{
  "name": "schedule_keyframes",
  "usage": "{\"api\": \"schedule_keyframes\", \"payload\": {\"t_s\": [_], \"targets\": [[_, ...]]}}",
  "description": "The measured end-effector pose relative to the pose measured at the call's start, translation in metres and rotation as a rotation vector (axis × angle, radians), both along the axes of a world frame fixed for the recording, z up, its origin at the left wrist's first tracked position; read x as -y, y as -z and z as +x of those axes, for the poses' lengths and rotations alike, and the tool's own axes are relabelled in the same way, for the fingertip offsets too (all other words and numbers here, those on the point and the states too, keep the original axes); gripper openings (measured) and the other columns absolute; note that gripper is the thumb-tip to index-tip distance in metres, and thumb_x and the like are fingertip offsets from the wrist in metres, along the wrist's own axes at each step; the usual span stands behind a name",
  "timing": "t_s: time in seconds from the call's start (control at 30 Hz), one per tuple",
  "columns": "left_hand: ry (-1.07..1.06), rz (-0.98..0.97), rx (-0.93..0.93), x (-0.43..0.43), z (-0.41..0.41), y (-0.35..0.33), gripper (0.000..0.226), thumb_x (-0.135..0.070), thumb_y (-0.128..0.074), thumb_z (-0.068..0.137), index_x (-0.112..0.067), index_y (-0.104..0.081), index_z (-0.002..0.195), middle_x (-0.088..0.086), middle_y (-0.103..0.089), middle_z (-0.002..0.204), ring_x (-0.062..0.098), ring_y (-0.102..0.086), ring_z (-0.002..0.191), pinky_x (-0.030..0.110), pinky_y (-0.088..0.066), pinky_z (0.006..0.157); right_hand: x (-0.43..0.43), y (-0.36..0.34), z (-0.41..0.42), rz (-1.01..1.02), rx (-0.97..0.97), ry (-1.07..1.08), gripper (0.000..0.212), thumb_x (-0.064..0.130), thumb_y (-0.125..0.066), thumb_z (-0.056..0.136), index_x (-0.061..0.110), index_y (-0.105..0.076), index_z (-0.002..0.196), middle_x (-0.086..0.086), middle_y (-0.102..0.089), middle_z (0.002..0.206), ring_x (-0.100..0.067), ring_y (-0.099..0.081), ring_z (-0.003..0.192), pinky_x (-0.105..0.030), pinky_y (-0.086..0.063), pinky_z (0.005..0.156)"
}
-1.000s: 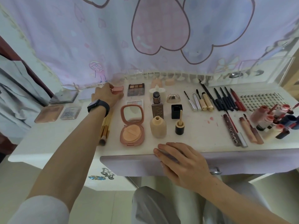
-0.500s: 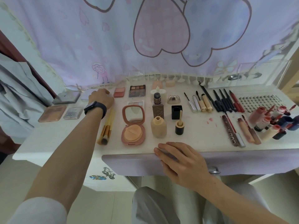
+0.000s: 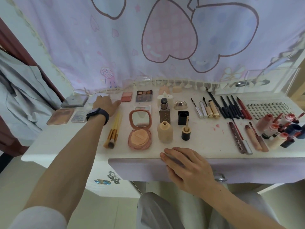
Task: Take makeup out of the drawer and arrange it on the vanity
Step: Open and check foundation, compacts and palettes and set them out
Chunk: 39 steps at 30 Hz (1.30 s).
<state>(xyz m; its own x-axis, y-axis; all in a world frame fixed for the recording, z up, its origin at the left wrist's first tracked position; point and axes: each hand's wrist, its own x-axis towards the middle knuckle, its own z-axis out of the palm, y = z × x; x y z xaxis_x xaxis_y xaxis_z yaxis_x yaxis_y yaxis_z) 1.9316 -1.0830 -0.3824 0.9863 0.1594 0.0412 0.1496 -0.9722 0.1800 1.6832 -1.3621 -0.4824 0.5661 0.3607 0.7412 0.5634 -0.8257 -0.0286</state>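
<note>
Makeup lies in rows on the white vanity [image 3: 206,146]. My left hand [image 3: 105,104] reaches to the far left back, resting flat with fingers apart; a small white case [image 3: 99,96] peeks out behind its knuckles. Its fingertips point at a pink blush pan [image 3: 126,96], just short of touching it. An eyeshadow palette [image 3: 144,96] sits to the right of the blush. My right hand [image 3: 186,166] lies flat on the top edge of the lavender drawer front [image 3: 140,169], holding nothing. The drawer looks pushed in.
Gold-handled brushes [image 3: 113,129], an open mirror compact [image 3: 140,129], foundation bottles [image 3: 165,132], mascaras and pencils [image 3: 231,108], lip glosses [image 3: 279,129] and a lash tray [image 3: 270,108] fill the top. Flat compacts [image 3: 60,116] lie at the left edge. A curtain hangs behind.
My left hand set the pink blush down beside the eyeshadow palette, let go and slid left toward the white case. My right hand stayed on the drawer front.
</note>
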Motion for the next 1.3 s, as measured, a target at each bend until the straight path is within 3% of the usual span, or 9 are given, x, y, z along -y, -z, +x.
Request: {"api": "schedule_keyframes", "payload": {"t_s": [0.1, 0.17, 0.33, 0.5, 0.6, 0.7, 0.83, 1.07, 1.3], "targets": [[0.008, -0.088, 0.063, -0.003, -0.019, -0.015, 0.069, -0.061, -0.037, 0.099, 0.002, -0.065, 0.090, 0.020, -0.066, 0.090, 0.028, -0.053, 0.074, 0.034, -0.039, 0.061, 0.000, 0.000, -0.002, 0.004, -0.003, -0.009, 0.035, 0.027, -0.069, 0.089, 0.019, -0.073, 0.123, 0.000, -0.070, 0.123, -0.021, -0.066, 0.106, -0.032, -0.053, 0.094], [0.031, -0.302, 0.134, -0.003, -0.039, -0.027, 0.065, -0.062, -0.036, 0.099, -0.005, -0.064, 0.083, 0.011, -0.064, 0.079, 0.025, -0.055, 0.073, 0.033, -0.041, 0.063, 0.001, 0.000, -0.003, 0.013, -0.009, -0.014, 0.034, 0.027, -0.069, 0.090, 0.019, -0.074, 0.122, 0.000, -0.070, 0.123, -0.020, -0.066, 0.107, -0.031, -0.052, 0.094], [0.033, -0.943, 0.267, 0.004, -0.115, -0.060, 0.050, -0.063, -0.047, 0.095, -0.019, -0.069, 0.103, -0.004, -0.068, 0.099, 0.018, -0.068, 0.086, 0.036, -0.058, 0.083, 0.002, -0.005, -0.005, 0.043, -0.052, -0.027, 0.033, 0.027, -0.070, 0.089, 0.019, -0.074, 0.121, 0.001, -0.070, 0.124, -0.019, -0.064, 0.110, -0.031, -0.053, 0.093], [0.111, -1.198, 0.209, 0.020, -0.202, -0.070, 0.040, -0.057, -0.048, 0.096, -0.029, -0.076, 0.097, 0.003, -0.070, 0.104, 0.018, -0.064, 0.076, 0.033, -0.053, 0.074, -0.005, -0.023, -0.015, 0.182, -0.222, -0.019, 0.033, 0.032, -0.066, 0.089, 0.018, -0.075, 0.117, 0.003, -0.070, 0.122, -0.017, -0.062, 0.112, -0.037, -0.057, 0.089], [0.132, -1.286, 0.111, 0.034, -0.241, -0.059, 0.039, -0.058, -0.055, 0.091, -0.027, -0.078, 0.098, 0.007, -0.070, 0.099, 0.017, -0.062, 0.073, 0.031, -0.050, 0.071, -0.018, -0.046, -0.033, 0.399, -0.420, -0.058, 0.040, 0.043, -0.056, 0.095, 0.022, -0.070, 0.125, 0.013, -0.066, 0.120, -0.009, -0.060, 0.112, -0.031, -0.053, 0.094], [0.171, -1.302, 0.035, 0.056, -0.267, -0.045, 0.046, -0.056, -0.059, 0.084, -0.019, -0.071, 0.109, 0.006, -0.069, 0.098, 0.016, -0.063, 0.072, 0.028, -0.052, 0.067, -0.028, -0.070, -0.047, 0.790, -0.703, -0.141, 0.032, 0.046, -0.062, 0.095, 0.038, -0.065, 0.126, 0.023, -0.067, 0.114, 0.000, -0.065, 0.102, -0.025, -0.053, 0.089], [0.218, -1.210, 0.025, 0.079, -0.288, -0.030, 0.035, -0.051, -0.061, 0.086, -0.026, -0.063, 0.111, 0.009, -0.069, 0.096, 0.016, -0.066, 0.069, 0.031, -0.058, 0.069, -0.032, -0.090, -0.053, 1.199, -0.909, -0.332, 0.029, 0.043, -0.063, 0.090, 0.045, -0.064, 0.118, 0.008, -0.075, 0.105, -0.014, -0.074, 0.088, -0.033, -0.060, 0.081], [0.320, -1.046, 0.020, 0.106, -0.309, -0.017, 0.032, -0.057, -0.056, 0.085, -0.035, -0.065, 0.106, -0.004, -0.073, 0.088, 0.013, -0.069, 0.073, 0.026, -0.059, 0.069, -0.017, -0.088, -0.068, 1.317, -0.931, -0.315, 0.021, 0.025, -0.065, 0.094, 0.028, -0.070, 0.114, 0.008, -0.078, 0.096, -0.014, -0.075, 0.091, -0.022, -0.058, 0.077], [0.396, -1.122, -0.009, 0.113, -0.316, -0.025, 0.031, -0.043, -0.064, 0.084, -0.032, -0.071, 0.112, -0.010, -0.075, 0.098, 0.009, -0.069, 0.090, 0.030, -0.059, 0.079, -0.007, -0.094, -0.073, 1.388, -0.921, -0.298, 0.021, 0.016, -0.063, 0.097, 0.020, -0.071, 0.116, 0.002, -0.079, 0.099, -0.013, -0.074, 0.093, -0.020, -0.057, 0.075]]}}
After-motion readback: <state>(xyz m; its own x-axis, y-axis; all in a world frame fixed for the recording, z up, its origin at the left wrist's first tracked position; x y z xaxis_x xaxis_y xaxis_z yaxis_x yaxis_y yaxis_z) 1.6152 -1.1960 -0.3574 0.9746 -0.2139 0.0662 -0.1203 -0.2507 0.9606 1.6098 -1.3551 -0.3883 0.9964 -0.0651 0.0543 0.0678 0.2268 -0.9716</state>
